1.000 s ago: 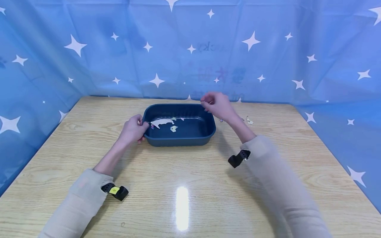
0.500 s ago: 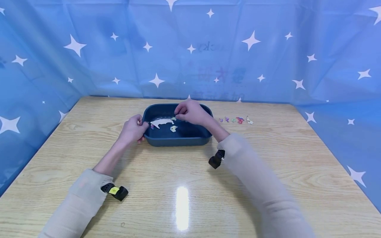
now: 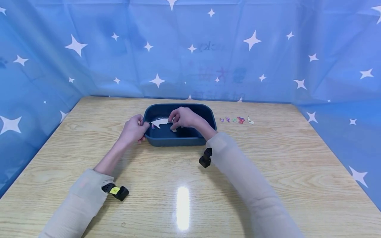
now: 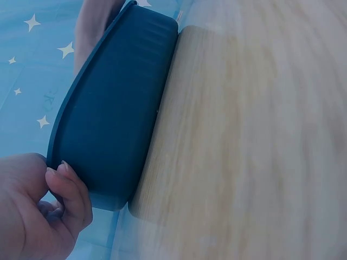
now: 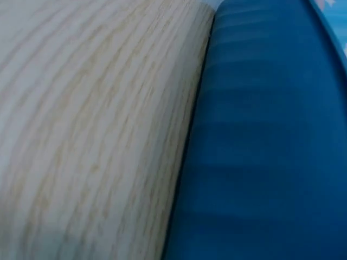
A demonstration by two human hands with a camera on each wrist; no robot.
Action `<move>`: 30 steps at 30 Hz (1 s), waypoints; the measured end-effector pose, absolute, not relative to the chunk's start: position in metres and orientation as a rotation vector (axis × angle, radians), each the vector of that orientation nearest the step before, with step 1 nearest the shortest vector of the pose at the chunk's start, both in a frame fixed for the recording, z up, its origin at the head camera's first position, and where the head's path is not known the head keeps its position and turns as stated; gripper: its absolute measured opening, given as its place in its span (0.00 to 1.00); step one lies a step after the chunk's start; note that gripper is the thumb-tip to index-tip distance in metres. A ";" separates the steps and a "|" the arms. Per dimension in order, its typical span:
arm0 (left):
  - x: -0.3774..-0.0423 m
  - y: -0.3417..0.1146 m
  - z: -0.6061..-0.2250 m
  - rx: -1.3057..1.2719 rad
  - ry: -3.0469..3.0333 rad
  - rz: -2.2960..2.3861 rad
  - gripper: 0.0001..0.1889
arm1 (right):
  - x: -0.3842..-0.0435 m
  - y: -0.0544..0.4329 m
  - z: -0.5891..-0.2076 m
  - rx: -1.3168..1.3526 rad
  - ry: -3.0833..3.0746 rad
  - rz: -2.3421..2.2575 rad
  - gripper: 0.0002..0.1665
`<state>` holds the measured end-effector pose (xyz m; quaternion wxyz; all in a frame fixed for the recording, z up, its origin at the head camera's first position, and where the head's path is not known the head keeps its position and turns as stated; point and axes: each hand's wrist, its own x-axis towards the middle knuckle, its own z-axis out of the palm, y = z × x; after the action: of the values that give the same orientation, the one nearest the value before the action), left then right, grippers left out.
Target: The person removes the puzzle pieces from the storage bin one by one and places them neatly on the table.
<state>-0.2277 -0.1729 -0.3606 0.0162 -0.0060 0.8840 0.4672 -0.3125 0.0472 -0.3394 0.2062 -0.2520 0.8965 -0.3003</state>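
A dark blue plastic basin (image 3: pixel 178 142) stands on the wooden table. My left hand (image 3: pixel 133 129) grips its left rim, thumb at the top edge and fingers curled under; the left wrist view shows this hand (image 4: pixel 49 200) at the basin's end. My right hand (image 3: pixel 186 118) reaches down inside the basin, thumb and fingertips pinched at a small pale cutout piece (image 3: pixel 174 130), which they partly cover. Beside it on the basin floor lie a larger white, jagged flat piece (image 3: pixel 160 122) and a tiny purple piece (image 3: pixel 153 126). The right wrist view has only the basin's outer wall and the table.
To the right of the basin, several small colourful flat pieces (image 3: pixel 240 120) lie in a row on the table (image 3: pixel 143 185), ending with a pale one (image 3: pixel 250 120). A blue curtain with white stars (image 3: pixel 190 66) hangs behind and at both sides.
My right hand has moved left from above the basin's right rim, then lower into it, onto the pale piece. The left hand keeps its grip on the rim.
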 end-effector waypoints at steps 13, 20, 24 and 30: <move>-0.228 -0.173 -0.361 -0.011 2.751 1.456 0.08 | -0.311 0.050 -0.344 -0.672 2.554 -0.754 0.09; -0.227 -0.173 -0.361 -0.019 2.748 1.450 0.08 | -0.313 0.060 -0.341 -0.734 2.511 -0.931 0.07; -0.227 -0.173 -0.361 -0.017 2.748 1.454 0.08 | -0.317 0.072 -0.337 -0.755 2.468 -1.130 0.09; -0.227 -0.173 -0.361 -0.009 2.752 1.457 0.08 | -0.320 0.094 -0.325 -0.703 2.363 -1.405 0.09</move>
<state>-0.2273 -0.1735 -0.3610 0.0138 -0.0028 0.8837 0.4679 -0.3200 0.0940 -0.3252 0.1516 -0.2450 0.8231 -0.4894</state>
